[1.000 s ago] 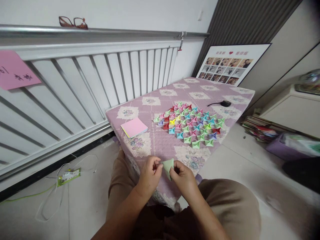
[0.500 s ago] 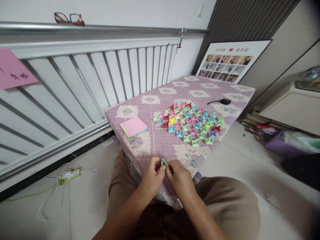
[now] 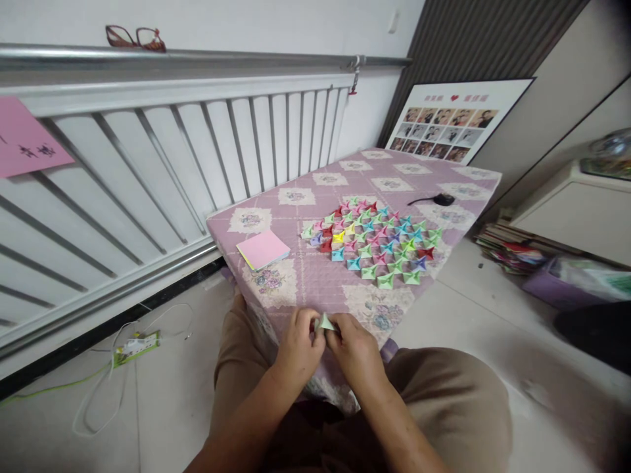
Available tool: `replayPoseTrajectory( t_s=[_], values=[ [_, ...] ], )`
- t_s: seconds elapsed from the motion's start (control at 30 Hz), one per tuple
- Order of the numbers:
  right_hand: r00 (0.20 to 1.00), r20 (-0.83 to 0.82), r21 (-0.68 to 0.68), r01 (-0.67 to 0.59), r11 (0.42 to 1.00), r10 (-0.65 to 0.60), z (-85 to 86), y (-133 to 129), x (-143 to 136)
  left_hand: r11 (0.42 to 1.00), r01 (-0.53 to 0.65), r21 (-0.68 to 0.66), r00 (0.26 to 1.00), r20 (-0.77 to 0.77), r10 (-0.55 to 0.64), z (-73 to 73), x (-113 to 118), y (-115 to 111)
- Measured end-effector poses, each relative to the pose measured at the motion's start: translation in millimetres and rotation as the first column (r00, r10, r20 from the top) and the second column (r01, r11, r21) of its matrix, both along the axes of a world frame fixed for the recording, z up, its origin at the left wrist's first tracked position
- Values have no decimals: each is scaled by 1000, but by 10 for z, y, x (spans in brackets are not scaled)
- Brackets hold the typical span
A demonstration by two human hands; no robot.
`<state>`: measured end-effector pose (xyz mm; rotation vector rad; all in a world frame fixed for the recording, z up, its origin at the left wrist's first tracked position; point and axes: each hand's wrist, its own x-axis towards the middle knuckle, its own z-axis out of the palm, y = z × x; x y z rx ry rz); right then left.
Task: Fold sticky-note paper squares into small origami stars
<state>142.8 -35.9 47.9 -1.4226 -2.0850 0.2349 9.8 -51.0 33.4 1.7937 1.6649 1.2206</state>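
Between my two hands, over the near corner of the table, is a small pale green folded paper (image 3: 325,322) with a pointed top. My left hand (image 3: 302,341) pinches it from the left, and my right hand (image 3: 353,345) pinches it from the right. The fingers partly hide its lower part. Beyond my hands, many small folded paper pieces (image 3: 365,251) in green, pink, red, blue and yellow stand in slanting rows. To the left of them lies a stack of square paper sheets (image 3: 263,249), pink on top.
A flowered purple tablecloth (image 3: 315,282) covers the table. A black object with a cord (image 3: 444,199) lies toward the far right. A white radiator (image 3: 148,164) borders the left side, with glasses (image 3: 135,38) on its pipe. A photo board (image 3: 458,121) leans behind.
The green folded paper has turned between my fingers; its broader, pale pointed face now shows instead of a narrow dark fold. Both hands stay in nearly the same place.
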Motion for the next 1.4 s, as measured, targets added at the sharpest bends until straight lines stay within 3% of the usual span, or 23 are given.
replayPoseTrajectory(
  t_s=[0.1,0.23,0.4,0.67,0.93,1.23,1.4],
  values=[
    [1000,-10,37,-10,999,10,2,-7,5,992,-25,-125,1000,1,25,10,-14,13],
    [999,-35,78,-33,996,36,-10,-5,-1,967,50,-249,999,8,-49,30,-37,21],
    [997,-43,44,-60,997,62,-34,-6,-2,966,109,-235,994,50,-100,35,-57,33],
    [989,-115,28,-85,996,87,-68,-23,32,981,61,-183,998,40,-55,77,-79,6],
    [989,-104,26,-103,994,105,-134,-36,36,971,122,-203,992,35,-117,40,-89,7],
    [969,-188,-15,-163,986,158,-124,-38,75,958,213,-192,951,265,-158,54,-133,13],
    [937,-271,-81,-250,965,220,-65,-1,116,872,386,-302,872,427,-238,89,-205,15]
  ],
)
